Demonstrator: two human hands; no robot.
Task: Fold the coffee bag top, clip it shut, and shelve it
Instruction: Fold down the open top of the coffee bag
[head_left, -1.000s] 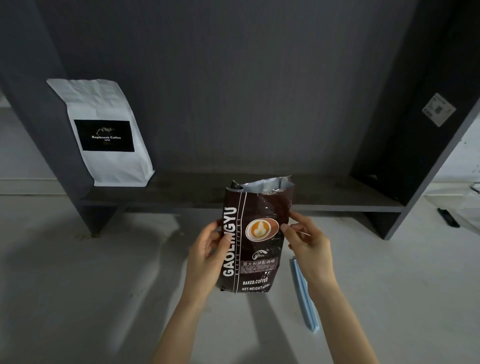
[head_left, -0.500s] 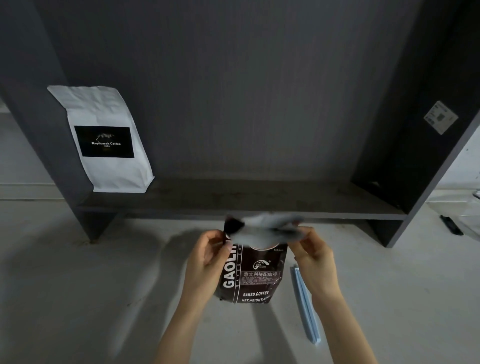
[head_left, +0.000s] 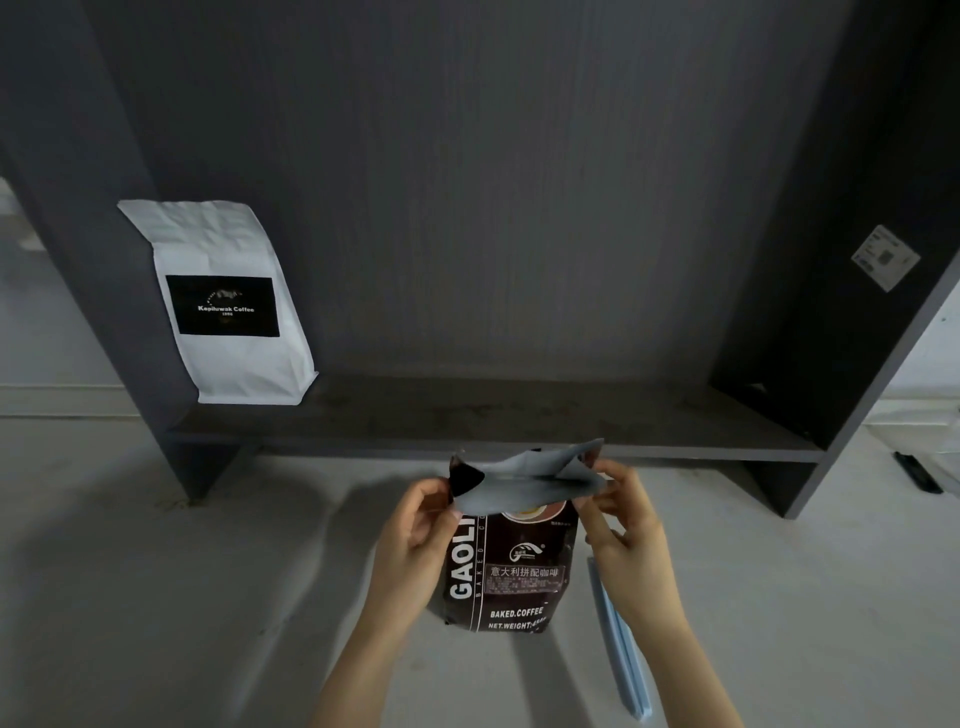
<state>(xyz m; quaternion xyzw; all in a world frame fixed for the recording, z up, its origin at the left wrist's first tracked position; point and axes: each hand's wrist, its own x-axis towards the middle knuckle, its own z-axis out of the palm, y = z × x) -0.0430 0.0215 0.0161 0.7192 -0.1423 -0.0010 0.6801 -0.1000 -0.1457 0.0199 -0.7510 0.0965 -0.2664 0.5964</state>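
Note:
A dark brown coffee bag (head_left: 511, 571) with white lettering stands upright on the pale floor in front of the shelf. Its silver-lined top flap (head_left: 530, 480) is bent forward over the front of the bag. My left hand (head_left: 415, 540) pinches the top left corner of the bag. My right hand (head_left: 626, 525) pinches the top right corner of the flap. A long light blue bag clip (head_left: 621, 644) lies on the floor just right of the bag, partly behind my right forearm.
A dark grey shelf unit has a low board (head_left: 519, 415) just behind the bag. A white coffee bag (head_left: 223, 306) stands at the board's left end. A small dark object (head_left: 917, 470) lies on the floor at far right.
The bag has come down from mid-air to the floor. Both hands slid up from its sides to the top corners, and the upright top has been folded forward.

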